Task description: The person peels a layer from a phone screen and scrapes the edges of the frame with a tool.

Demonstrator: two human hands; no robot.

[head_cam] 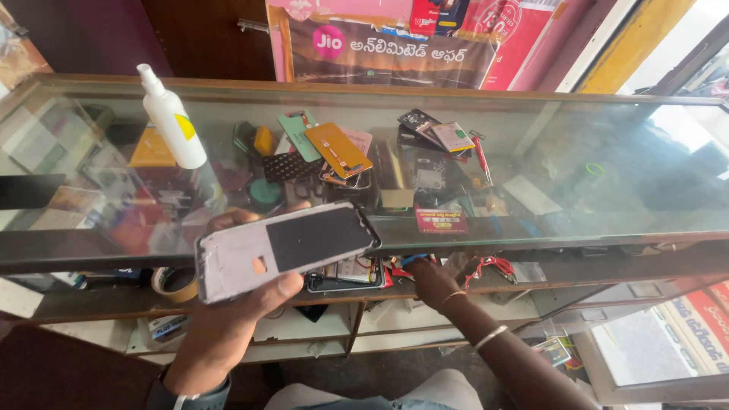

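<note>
Glass-topped worktop (607, 163) over cluttered shelves, white spray bottle (171, 118) on top, left hand (243, 300) gripping phone frame (285, 248), right hand (433, 279) reaching into shelf (486, 292), grip unclear.

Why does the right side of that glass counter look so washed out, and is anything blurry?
Head view: daylight from the right throws a pale glare across the glass countertop, veiling what lies beneath; the white spray bottle and the phone panel in the left hand look sharp; the right hand sits in shade under the counter, its fingers hard to make out.
</note>
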